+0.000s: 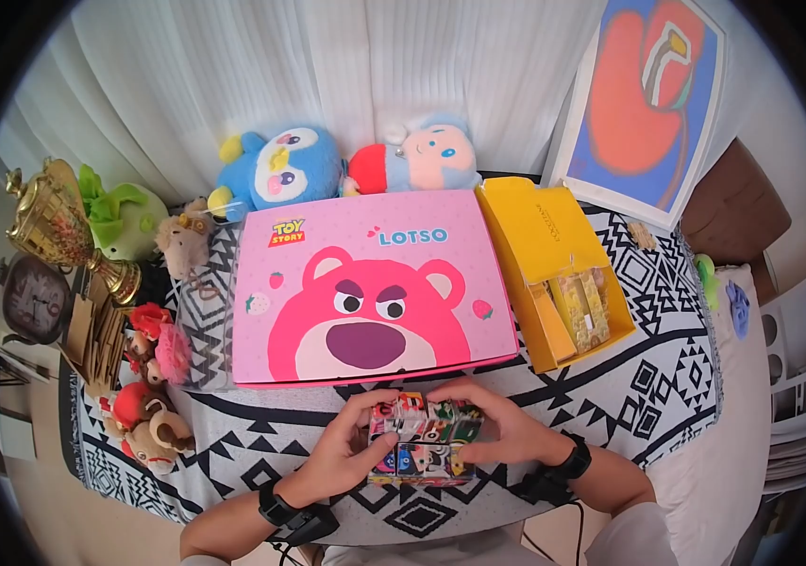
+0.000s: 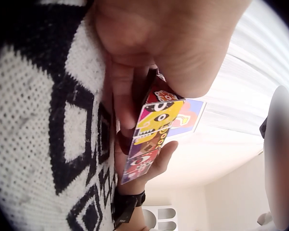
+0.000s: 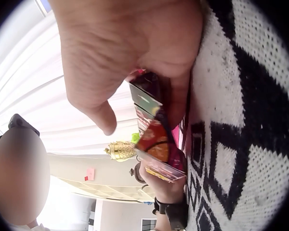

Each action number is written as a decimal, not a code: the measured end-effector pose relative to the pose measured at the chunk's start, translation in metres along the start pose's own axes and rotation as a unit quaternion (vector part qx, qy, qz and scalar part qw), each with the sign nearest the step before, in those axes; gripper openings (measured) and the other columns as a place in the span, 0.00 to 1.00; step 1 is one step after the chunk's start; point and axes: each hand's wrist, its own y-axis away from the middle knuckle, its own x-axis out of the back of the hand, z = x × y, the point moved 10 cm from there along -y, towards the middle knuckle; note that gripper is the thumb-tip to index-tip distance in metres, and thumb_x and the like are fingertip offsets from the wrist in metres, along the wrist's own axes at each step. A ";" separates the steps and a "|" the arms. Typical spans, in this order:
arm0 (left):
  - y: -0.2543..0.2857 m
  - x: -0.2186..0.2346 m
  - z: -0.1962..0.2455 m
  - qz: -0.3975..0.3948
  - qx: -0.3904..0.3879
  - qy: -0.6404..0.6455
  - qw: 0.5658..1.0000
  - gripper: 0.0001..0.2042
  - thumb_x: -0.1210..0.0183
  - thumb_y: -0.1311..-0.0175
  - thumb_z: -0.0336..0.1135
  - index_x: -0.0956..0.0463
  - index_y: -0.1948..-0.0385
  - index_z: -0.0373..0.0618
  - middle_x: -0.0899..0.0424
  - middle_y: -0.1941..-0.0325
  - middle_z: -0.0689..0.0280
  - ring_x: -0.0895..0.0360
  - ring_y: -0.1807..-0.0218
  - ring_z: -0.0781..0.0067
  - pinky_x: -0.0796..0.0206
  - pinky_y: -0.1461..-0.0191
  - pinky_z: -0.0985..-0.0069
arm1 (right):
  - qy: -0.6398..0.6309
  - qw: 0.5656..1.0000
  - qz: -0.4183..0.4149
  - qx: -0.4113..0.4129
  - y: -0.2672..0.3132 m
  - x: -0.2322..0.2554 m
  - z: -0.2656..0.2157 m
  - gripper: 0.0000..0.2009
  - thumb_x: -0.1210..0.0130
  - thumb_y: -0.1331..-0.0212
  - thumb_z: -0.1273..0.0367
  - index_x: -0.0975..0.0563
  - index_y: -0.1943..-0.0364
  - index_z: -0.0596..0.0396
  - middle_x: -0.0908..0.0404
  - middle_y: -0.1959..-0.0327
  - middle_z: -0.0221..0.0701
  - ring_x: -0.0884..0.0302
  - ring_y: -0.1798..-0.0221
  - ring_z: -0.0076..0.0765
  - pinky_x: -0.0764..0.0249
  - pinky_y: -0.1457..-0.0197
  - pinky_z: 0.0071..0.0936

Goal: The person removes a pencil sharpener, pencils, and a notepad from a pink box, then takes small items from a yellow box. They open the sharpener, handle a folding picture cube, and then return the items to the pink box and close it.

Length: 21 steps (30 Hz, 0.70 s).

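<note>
A folding picture cube [image 1: 425, 432], made of several hinged blocks with colourful cartoon prints, is held between both hands close to the table's front edge. My left hand [image 1: 342, 453] grips its left end, thumb lying across the front face and fingers behind. On the other end is my right hand [image 1: 514, 429], its fingers curled around the far side and its thumb by the lower right corner. From the left wrist, a yellow printed face of the picture cube [image 2: 156, 120] shows below the hand. The right wrist view shows the picture cube's blocks [image 3: 154, 139] tilted against each other.
Behind the hands lies a pink Lotso box [image 1: 375, 292], with an open yellow box [image 1: 554, 274] to its right. Plush toys [image 1: 280, 170] sit along the curtain. A gold trophy [image 1: 63, 222], a clock [image 1: 37, 297] and small toys [image 1: 153, 429] stand at the left on the patterned cloth [image 1: 620, 415].
</note>
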 end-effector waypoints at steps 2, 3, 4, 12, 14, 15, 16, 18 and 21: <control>0.000 -0.001 0.001 -0.006 -0.007 -0.020 1.000 0.25 0.48 0.34 0.19 0.43 0.36 0.41 0.27 0.42 0.58 0.28 0.41 0.73 0.32 0.41 0.75 | 0.025 1.000 -0.009 -0.004 0.000 -0.004 0.001 0.32 0.36 0.43 0.65 0.38 0.35 0.58 0.34 0.38 0.34 0.37 0.34 0.31 0.37 0.34 0.30; 0.000 -0.003 -0.001 -0.003 0.014 -0.003 1.000 0.24 0.49 0.34 0.18 0.43 0.37 0.41 0.27 0.43 0.58 0.28 0.42 0.73 0.32 0.42 0.76 | -0.001 0.999 0.001 -0.038 0.000 -0.003 0.009 0.33 0.35 0.45 0.68 0.38 0.35 0.58 0.35 0.38 0.33 0.38 0.34 0.31 0.39 0.33 0.31; 0.001 -0.003 -0.004 -0.001 0.036 0.014 0.999 0.23 0.50 0.33 0.18 0.42 0.38 0.40 0.27 0.43 0.58 0.28 0.42 0.74 0.33 0.42 0.77 | -0.027 0.997 0.011 -0.073 0.001 -0.002 0.016 0.35 0.34 0.47 0.71 0.38 0.35 0.57 0.36 0.37 0.33 0.40 0.33 0.31 0.40 0.32 0.32; -0.002 0.001 0.001 0.007 -0.008 -0.016 1.000 0.23 0.50 0.35 0.16 0.41 0.39 0.41 0.28 0.42 0.60 0.30 0.40 0.74 0.37 0.37 0.74 | -0.084 0.996 0.034 -0.018 0.001 0.005 0.010 0.31 0.42 0.41 0.75 0.41 0.34 0.58 0.36 0.38 0.34 0.39 0.34 0.31 0.43 0.30 0.34; -0.001 0.002 0.002 -0.002 -0.018 -0.023 1.000 0.23 0.49 0.35 0.16 0.40 0.39 0.40 0.30 0.40 0.60 0.31 0.39 0.73 0.40 0.35 0.74 | -0.110 0.993 0.014 -0.031 0.001 0.002 0.011 0.30 0.43 0.41 0.76 0.41 0.34 0.58 0.37 0.37 0.35 0.39 0.34 0.31 0.43 0.30 0.34; 0.000 0.000 0.004 -0.016 -0.023 -0.059 0.998 0.25 0.49 0.36 0.16 0.41 0.37 0.41 0.30 0.40 0.61 0.31 0.39 0.73 0.41 0.35 0.75 | -0.099 0.995 0.005 -0.030 0.002 0.002 0.011 0.30 0.44 0.40 0.76 0.42 0.33 0.58 0.37 0.37 0.35 0.39 0.33 0.32 0.43 0.30 0.34; 0.000 -0.002 0.005 -0.031 -0.029 -0.094 0.995 0.26 0.48 0.37 0.16 0.42 0.36 0.41 0.30 0.40 0.61 0.31 0.39 0.73 0.41 0.34 0.75 | -0.087 0.996 -0.004 -0.029 0.002 0.001 0.012 0.31 0.45 0.40 0.76 0.43 0.33 0.58 0.37 0.37 0.35 0.39 0.33 0.33 0.43 0.30 0.34; 0.001 0.000 0.007 -0.022 -0.034 -0.070 0.997 0.28 0.47 0.38 0.16 0.43 0.35 0.41 0.32 0.38 0.61 0.32 0.38 0.73 0.41 0.34 0.75 | -0.088 0.996 0.000 -0.036 0.003 0.001 0.014 0.32 0.45 0.41 0.76 0.43 0.32 0.57 0.38 0.36 0.36 0.40 0.32 0.34 0.44 0.30 0.35; -0.001 0.000 0.008 0.005 -0.029 -0.009 1.000 0.31 0.45 0.40 0.15 0.43 0.34 0.41 0.32 0.37 0.60 0.31 0.38 0.74 0.41 0.35 0.76 | -0.099 0.995 0.003 -0.015 0.001 0.000 0.011 0.33 0.45 0.41 0.75 0.45 0.31 0.55 0.37 0.35 0.39 0.41 0.30 0.36 0.43 0.29 0.36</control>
